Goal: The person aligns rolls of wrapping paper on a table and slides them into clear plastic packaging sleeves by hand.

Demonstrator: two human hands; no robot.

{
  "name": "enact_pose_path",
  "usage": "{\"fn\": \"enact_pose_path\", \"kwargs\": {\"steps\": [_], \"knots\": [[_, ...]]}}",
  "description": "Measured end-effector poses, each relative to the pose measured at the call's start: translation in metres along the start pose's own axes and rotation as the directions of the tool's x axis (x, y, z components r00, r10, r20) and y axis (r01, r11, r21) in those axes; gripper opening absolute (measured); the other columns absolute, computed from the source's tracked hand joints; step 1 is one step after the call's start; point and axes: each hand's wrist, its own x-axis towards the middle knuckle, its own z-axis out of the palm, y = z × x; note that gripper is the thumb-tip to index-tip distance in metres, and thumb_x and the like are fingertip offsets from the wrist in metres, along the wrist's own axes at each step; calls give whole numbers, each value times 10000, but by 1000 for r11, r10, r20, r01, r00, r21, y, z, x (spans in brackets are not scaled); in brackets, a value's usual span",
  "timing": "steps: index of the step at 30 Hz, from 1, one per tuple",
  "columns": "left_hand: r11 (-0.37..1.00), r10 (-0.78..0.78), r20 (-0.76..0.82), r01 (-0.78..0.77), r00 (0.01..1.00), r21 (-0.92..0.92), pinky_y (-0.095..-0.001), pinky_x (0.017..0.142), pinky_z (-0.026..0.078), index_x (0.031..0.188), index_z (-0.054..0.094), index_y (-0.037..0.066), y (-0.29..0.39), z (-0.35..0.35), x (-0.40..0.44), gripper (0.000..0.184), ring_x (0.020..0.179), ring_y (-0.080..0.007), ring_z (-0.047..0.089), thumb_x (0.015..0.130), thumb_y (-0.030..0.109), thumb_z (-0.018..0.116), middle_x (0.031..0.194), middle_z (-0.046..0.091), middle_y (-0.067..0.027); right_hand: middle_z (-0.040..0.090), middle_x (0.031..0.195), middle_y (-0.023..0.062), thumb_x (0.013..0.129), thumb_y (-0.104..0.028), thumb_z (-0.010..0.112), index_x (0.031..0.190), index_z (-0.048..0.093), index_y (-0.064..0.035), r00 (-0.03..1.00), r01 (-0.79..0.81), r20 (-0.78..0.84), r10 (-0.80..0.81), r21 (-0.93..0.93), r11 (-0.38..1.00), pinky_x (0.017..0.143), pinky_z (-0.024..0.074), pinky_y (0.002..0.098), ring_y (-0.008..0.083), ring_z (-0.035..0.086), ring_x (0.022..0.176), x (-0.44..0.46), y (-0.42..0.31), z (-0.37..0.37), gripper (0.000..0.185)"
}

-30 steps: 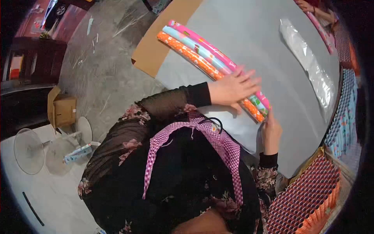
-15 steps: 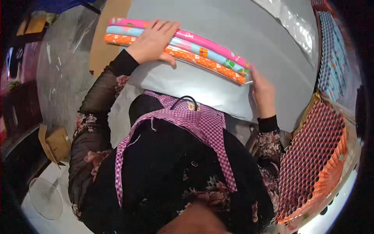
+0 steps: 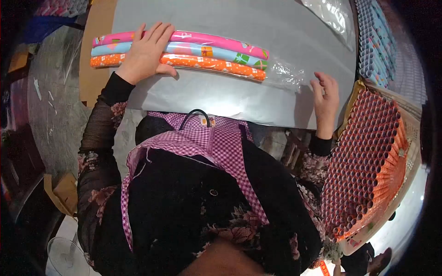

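Three wrapping-paper rolls lie side by side on the grey table: a pink roll (image 3: 216, 42), a light blue roll (image 3: 184, 48) and an orange dotted roll (image 3: 207, 62). A clear plastic sleeve (image 3: 287, 76) covers them, and its loose end stretches past their right ends. Across the left part of the rolls rests my left hand (image 3: 146, 55), palm down, fingers stretched out and thumb apart. My right hand (image 3: 326, 101) hovers to the right of the sleeve's end, fingers slightly bent and apart, with nothing visible in it.
Clear plastic bags (image 3: 332, 16) lie at the table's far right. A basket (image 3: 412, 152) beside the table holds many orange rolls (image 3: 363, 152) on end. Light blue rolls (image 3: 375, 50) stand behind it. Brown cardboard (image 3: 94, 60) edges the table's left, and an open carton (image 3: 64, 191) sits below.
My right hand has come away from the rolls' right ends and moved right. The sleeve's loose end now shows beyond them. The view has shifted; my left hand stays on the rolls.
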Motion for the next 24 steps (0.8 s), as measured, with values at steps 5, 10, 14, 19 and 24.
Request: {"fn": "enact_pose_path", "kwargs": {"steps": [5,10,14,19,24], "knots": [[999,-2,-51,1,999,-33,-560,1135,251,1433,376,-13,0,1,0,1172,1389,-349,373,586,735,689,1443,446,-181,659,790,44,905,-97,659,1032,706,18,818,-573,369,442,441,691,654,461,220,86,577,733,0,-67,43,177],[997,-10,-46,7,999,-71,-562,1131,260,1403,410,-24,-2,0,0,1138,1379,-355,387,589,713,709,1416,463,-191,637,730,25,909,-195,673,996,711,46,840,-513,392,376,346,786,596,433,257,80,534,665,15,-74,75,259],[997,-22,-100,15,995,-70,-567,1109,270,1332,469,-39,-4,-6,0,1098,1314,-327,437,569,709,724,1316,522,-178,554,617,-19,877,-258,722,845,710,35,782,-598,406,473,272,754,494,341,252,58,452,546,22,-76,82,295],[992,-26,-6,25,1000,-125,-556,1133,252,1357,437,-59,1,-13,-1,1159,1378,-305,389,553,737,687,1355,496,-184,494,582,-51,890,-232,692,749,651,-27,673,-732,523,523,366,575,429,273,221,28,391,466,18,-57,92,252],[987,-39,-32,34,999,-160,-569,1133,267,1360,429,-86,4,-16,-1,1151,1373,-326,393,579,719,687,1364,488,-205,492,571,-38,888,-161,685,696,557,-76,476,-879,677,562,377,291,395,258,210,38,389,432,35,-66,81,246]]}}
